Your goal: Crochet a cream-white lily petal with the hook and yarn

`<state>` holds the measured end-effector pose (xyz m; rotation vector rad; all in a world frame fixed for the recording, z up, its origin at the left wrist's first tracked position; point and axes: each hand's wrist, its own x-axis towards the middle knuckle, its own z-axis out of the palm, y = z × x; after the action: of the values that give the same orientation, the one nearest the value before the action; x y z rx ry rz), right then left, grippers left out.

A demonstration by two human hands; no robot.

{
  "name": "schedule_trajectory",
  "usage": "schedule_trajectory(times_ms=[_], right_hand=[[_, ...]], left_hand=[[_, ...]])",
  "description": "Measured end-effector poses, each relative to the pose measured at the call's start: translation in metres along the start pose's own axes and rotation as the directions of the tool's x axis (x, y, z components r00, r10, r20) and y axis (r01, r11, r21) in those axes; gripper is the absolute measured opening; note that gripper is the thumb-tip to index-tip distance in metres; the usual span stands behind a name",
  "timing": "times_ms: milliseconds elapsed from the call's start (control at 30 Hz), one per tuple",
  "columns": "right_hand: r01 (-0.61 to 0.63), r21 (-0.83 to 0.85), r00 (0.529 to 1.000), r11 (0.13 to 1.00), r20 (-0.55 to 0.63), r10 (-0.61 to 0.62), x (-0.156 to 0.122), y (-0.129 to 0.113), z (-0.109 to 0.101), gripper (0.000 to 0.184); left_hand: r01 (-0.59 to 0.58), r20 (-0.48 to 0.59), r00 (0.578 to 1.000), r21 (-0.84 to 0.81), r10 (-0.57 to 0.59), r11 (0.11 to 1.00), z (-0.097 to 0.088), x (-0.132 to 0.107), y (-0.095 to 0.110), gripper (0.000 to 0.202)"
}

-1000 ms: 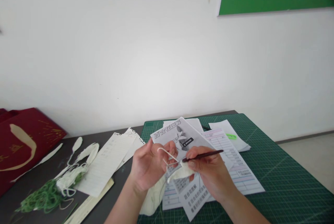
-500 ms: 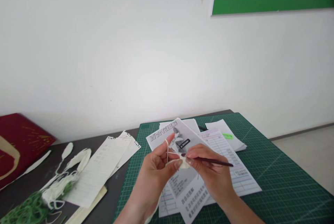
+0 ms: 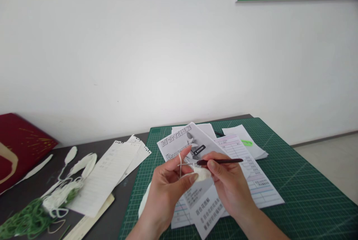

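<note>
Between thumb and fingers, my left hand [image 3: 169,186] pinches a small white crochet piece [image 3: 202,174]. White yarn [image 3: 180,159] loops around its raised index finger. My right hand [image 3: 228,180] grips a crochet hook [image 3: 219,161] by its dark handle, the thin metal shaft pointing left toward the yarn just above the piece. Some lower fingers of my right hand are near or against the piece's right end; I cannot tell which. Beneath both hands lies a printed pattern sheet [image 3: 179,145] with a flower picture. A white shape [image 3: 144,202] shows behind my left wrist.
A green cutting mat [image 3: 279,165] carries lined forms [image 3: 265,191], white papers [image 3: 243,139] and a bright green clip [image 3: 246,143]. Leftward lie notebook sheets [image 3: 103,176], green yarn [image 3: 30,215], white crocheted pieces [image 3: 71,155], a ruler-like strip [image 3: 86,227] and a dark red item [image 3: 25,139]. A wall stands behind.
The crochet hook has drawn level, and its metal shaft now shows left of the handle. More of the white piece is visible. The camera view has shifted slightly.
</note>
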<state>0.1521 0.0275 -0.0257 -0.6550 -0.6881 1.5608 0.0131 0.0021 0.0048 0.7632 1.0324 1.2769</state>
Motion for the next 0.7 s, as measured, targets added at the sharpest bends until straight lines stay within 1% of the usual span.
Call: schedule_trajectory(times_ms=[100,167,367,500,633,700], right_hand=[[-0.036,0.012,0.999,0.999,-0.014,0.036,-0.0008,0.0004,0.0014,0.017],[-0.068,0.02,0.998,0.997,-0.014,0.068,-0.0013,0.0007,0.0021,0.016],[-0.105,0.07,0.994,0.992,0.019,0.104,-0.0028,0.0015,0.004,0.014],[-0.094,0.057,0.996,0.994,0.006,0.094,-0.0048,0.0027,0.0055,0.014],[-0.105,0.077,0.994,0.992,-0.004,0.105,-0.0065,0.0027,0.0063,0.014],[-0.113,0.09,0.994,0.989,0.003,0.113,-0.006,0.0023,0.0059,0.015]], left_hand=[[-0.005,0.007,1.0,-0.044,0.005,0.999,0.0001,0.0004,0.0016,0.061],[-0.002,0.021,1.0,-0.055,0.003,0.998,-0.0004,0.001,0.0031,0.066],[0.019,0.068,0.998,-0.07,-0.015,0.997,-0.0037,0.0009,0.0004,0.067],[0.028,0.067,0.998,-0.073,-0.023,0.997,-0.0065,0.0004,-0.0038,0.065],[0.029,0.112,0.994,-0.066,-0.022,0.997,-0.0088,-0.0001,-0.0049,0.062],[0.03,0.112,0.993,-0.071,-0.022,0.997,-0.0093,-0.0012,-0.0044,0.062]])
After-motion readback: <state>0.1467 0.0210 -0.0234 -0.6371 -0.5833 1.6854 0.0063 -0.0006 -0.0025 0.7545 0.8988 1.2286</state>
